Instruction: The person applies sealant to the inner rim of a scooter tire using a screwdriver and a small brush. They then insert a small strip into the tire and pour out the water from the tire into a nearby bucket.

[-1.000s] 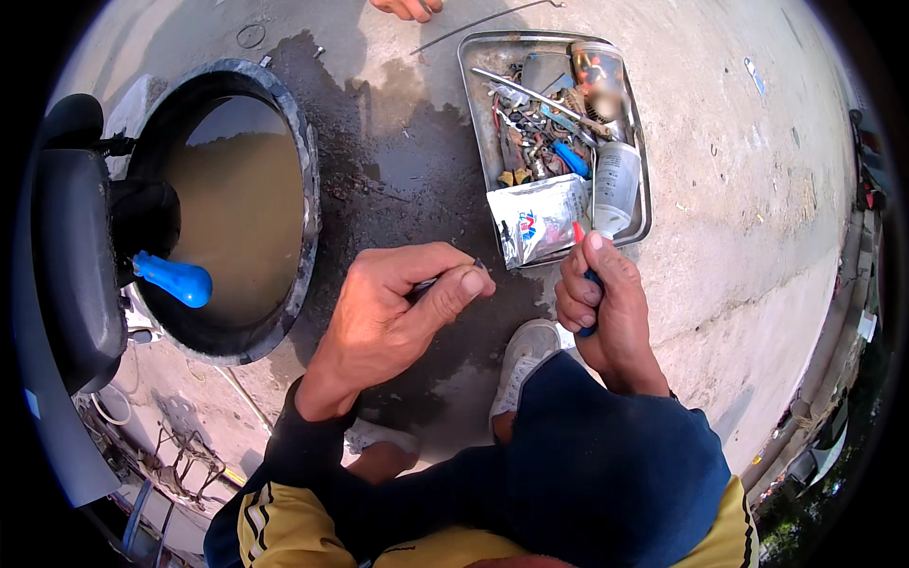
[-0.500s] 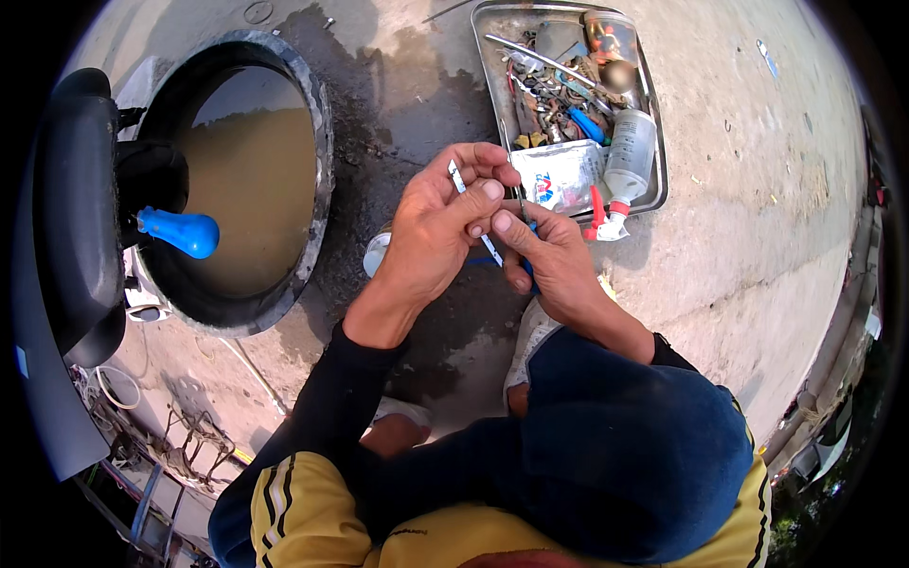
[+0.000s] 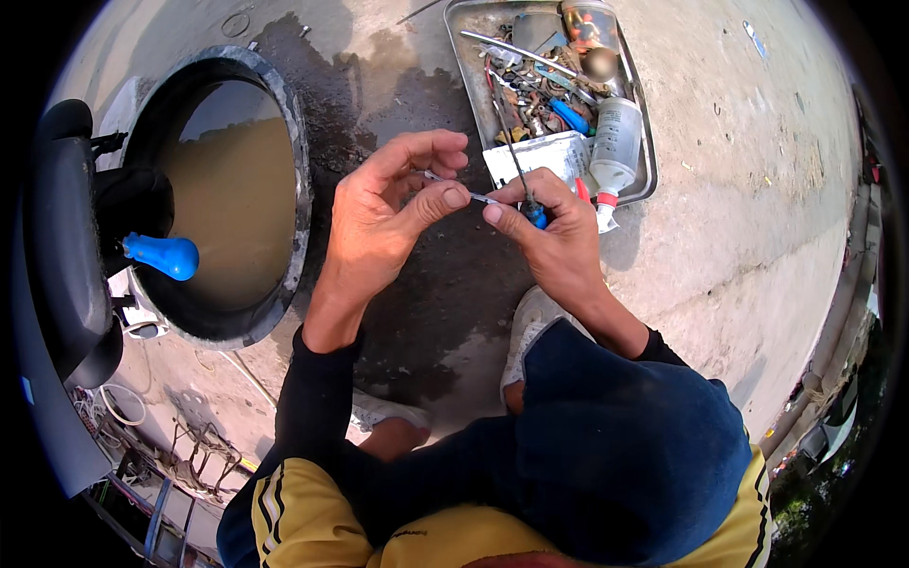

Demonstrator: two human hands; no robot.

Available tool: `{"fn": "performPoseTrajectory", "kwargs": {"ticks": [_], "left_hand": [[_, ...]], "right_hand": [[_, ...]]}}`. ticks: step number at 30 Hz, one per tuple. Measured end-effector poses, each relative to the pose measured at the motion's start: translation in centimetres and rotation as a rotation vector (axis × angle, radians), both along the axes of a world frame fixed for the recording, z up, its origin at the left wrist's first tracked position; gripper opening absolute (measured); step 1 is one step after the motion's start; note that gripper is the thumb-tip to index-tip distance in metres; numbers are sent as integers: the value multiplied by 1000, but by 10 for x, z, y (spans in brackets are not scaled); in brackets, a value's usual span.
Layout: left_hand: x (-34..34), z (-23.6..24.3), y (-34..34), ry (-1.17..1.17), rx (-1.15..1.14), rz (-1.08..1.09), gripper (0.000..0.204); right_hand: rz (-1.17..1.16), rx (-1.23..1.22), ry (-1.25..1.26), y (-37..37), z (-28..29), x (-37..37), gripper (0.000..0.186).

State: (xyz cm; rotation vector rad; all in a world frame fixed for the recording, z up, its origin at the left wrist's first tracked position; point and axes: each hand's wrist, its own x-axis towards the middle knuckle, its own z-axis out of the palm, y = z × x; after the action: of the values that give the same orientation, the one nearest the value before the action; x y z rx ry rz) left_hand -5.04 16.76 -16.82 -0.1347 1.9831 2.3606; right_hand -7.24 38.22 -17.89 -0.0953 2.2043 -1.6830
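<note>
Above the wet ground, my left hand has its thumb and fingers closed on a narrow, pale strip. The fingers hide part of it, and it now shows nearly edge-on. My right hand pinches the strip's other end between thumb and index finger. That same hand also grips a blue-handled tool with a long, thin, dark metal shaft pointing up and away. Most of its handle is covered by the fingers. Both hands are close together, short of a metal tray.
In the tray lie small metal parts, a long rod, a blue handle, a white packet and a spray bottle. At left stands a black tub of murky water, beside a black seat-like part and a blue bulb-shaped handle.
My hands have moved slightly apart, the left one shifting left. The strip has turned from slanted and face-on to nearly edge-on. The view has shifted a little.
</note>
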Motion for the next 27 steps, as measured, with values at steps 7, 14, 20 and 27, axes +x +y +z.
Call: {"fn": "performPoseTrajectory", "kwargs": {"ticks": [7,14,20,27], "left_hand": [[2,8,3,44,-266,-74,21],[0,3,8,103,-464,33,18],[-3,5,11,434,-701,20,22],[-3,5,10,407,-669,53,19]], "right_hand": [[15,82,292,1,3,-5,17],[63,33,227,6,10,-7,17],[13,56,572,6,1,-10,20],[60,67,566,9,2,-11,21]]}}
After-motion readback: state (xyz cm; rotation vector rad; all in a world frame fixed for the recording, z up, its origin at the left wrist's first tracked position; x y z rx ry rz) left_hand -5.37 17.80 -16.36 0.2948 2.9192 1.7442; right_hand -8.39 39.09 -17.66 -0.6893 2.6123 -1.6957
